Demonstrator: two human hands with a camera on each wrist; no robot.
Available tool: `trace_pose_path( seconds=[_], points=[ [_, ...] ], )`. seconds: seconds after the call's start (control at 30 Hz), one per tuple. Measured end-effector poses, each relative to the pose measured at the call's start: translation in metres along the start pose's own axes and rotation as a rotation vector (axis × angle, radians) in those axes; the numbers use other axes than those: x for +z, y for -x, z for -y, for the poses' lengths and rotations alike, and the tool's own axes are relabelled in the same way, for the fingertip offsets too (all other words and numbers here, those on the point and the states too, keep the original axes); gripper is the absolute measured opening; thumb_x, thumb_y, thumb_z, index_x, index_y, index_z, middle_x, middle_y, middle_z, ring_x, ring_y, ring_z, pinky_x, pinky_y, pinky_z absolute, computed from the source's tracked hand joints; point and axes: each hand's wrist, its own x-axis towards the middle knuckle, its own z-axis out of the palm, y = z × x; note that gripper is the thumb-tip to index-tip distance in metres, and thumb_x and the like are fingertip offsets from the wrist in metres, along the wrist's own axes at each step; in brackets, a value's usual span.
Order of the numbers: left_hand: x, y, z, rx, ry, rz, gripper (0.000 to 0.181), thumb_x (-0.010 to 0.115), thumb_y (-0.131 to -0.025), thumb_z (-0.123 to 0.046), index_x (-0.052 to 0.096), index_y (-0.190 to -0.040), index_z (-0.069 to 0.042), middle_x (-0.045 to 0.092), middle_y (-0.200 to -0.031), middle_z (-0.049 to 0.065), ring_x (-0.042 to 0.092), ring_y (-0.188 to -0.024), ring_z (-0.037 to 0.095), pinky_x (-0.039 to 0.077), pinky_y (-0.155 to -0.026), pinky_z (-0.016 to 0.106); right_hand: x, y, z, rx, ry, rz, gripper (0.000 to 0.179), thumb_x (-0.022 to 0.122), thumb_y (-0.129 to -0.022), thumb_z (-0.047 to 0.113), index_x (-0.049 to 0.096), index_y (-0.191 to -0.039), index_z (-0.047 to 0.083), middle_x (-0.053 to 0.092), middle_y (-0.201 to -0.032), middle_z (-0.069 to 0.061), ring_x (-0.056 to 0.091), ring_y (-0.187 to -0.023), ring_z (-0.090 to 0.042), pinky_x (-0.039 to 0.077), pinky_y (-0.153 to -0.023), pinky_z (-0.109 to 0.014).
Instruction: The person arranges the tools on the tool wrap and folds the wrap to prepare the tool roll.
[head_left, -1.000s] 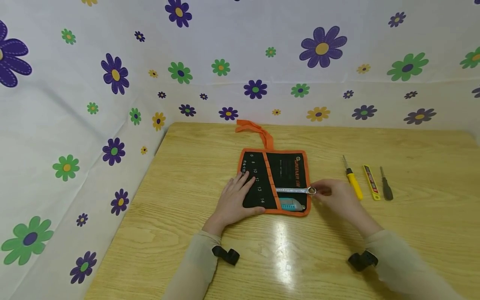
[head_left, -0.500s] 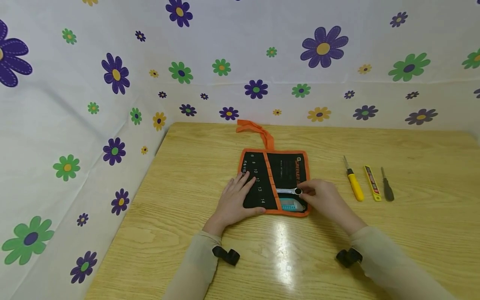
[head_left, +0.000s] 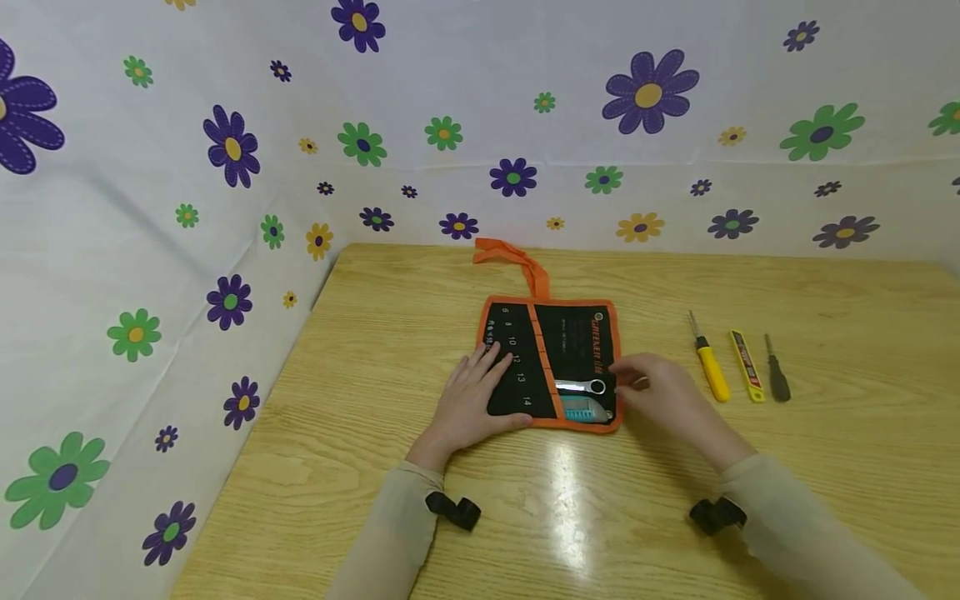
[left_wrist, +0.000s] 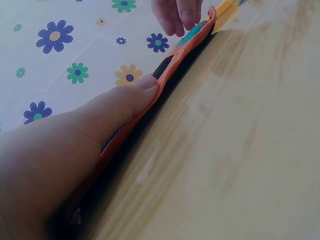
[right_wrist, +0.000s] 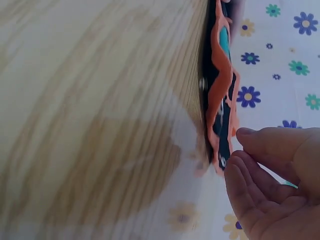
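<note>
A black tool roll (head_left: 573,333) with orange trim lies unfolded on the table, its pockets numbered 6 to 14. My left hand (head_left: 472,404) rests on the pocket side, fingers spread; its thumb lies along the near orange edge in the left wrist view. A silver ring-end wrench (head_left: 576,386) sits in a pocket, its ring showing. Nearer to me, a teal utility knife (head_left: 581,408) fills the neighbouring pocket. At the roll's right edge, my right hand (head_left: 663,404) holds nothing, its fingers loosely bent just off the wrench; the right wrist view shows thumb (right_wrist: 260,140) and fingertips close together.
To the right lie a screwdriver with a yellow handle (head_left: 712,373), a yellow blade case (head_left: 747,367) and a small dark-handled screwdriver (head_left: 778,379). The roll's orange tie strap (head_left: 525,265) trails toward the back. A flowered cloth (head_left: 570,125) hangs behind the wooden table (head_left: 360,350).
The wrench has slid left, deeper into its pocket, pushed by my right hand. That hand has since let go and drawn back to the right. My left hand stays in place.
</note>
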Motion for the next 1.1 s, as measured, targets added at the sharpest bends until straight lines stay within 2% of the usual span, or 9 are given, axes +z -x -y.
trace_pose_path(
  seconds=[0.2,0.47,0.6,0.83,1.1],
  points=[
    [-0.001,0.0,-0.001,-0.009,-0.006,0.007,0.099,0.06,-0.078,-0.071,0.023,-0.154,-0.019,0.011,-0.16,0.003,0.002,-0.146,0.02,0.0,-0.117,0.036,-0.018,0.011,-0.015,0.04,0.022,-0.041,0.029,0.067,-0.087,0.001,0.063,-0.115,-0.006,0.062,-0.107,-0.022,0.062,-0.093,-0.036,0.054,-0.078,-0.048],
    [-0.001,0.001,-0.001,-0.002,-0.004,0.008,0.099,0.059,-0.078,-0.071,0.022,-0.154,-0.019,0.011,-0.16,0.003,0.002,-0.146,0.02,0.001,-0.117,0.036,-0.042,0.028,-0.041,0.08,0.155,-0.167,0.037,0.067,-0.086,0.002,0.057,-0.12,-0.009,0.056,-0.112,-0.032,0.058,-0.094,-0.046,0.05,-0.073,-0.057],
    [-0.001,0.001,0.0,0.001,-0.011,0.01,0.098,0.059,-0.079,-0.071,0.022,-0.154,-0.019,0.01,-0.16,0.003,0.001,-0.146,0.02,0.0,-0.117,0.036,-0.047,0.031,-0.051,0.094,0.196,-0.199,0.037,0.068,-0.084,0.0,0.056,-0.117,-0.012,0.054,-0.111,-0.034,0.057,-0.094,-0.048,0.049,-0.074,-0.059],
    [-0.001,0.0,0.001,-0.007,-0.008,0.011,0.098,0.059,-0.078,-0.07,0.021,-0.154,-0.02,0.009,-0.16,0.002,0.0,-0.146,0.018,-0.001,-0.117,0.035,-0.051,0.031,-0.059,0.168,0.167,-0.159,0.04,0.068,-0.085,0.0,0.054,-0.119,-0.014,0.052,-0.112,-0.033,0.056,-0.097,-0.049,0.052,-0.073,-0.056],
    [0.0,0.0,0.001,-0.008,-0.006,0.01,0.099,0.059,-0.078,-0.071,0.022,-0.154,-0.02,0.009,-0.16,0.001,0.0,-0.146,0.018,-0.001,-0.116,0.034,-0.053,0.03,-0.064,0.193,0.164,-0.105,0.042,0.069,-0.084,0.002,0.053,-0.118,-0.017,0.051,-0.111,-0.035,0.057,-0.096,-0.047,0.051,-0.075,-0.056]
  ],
)
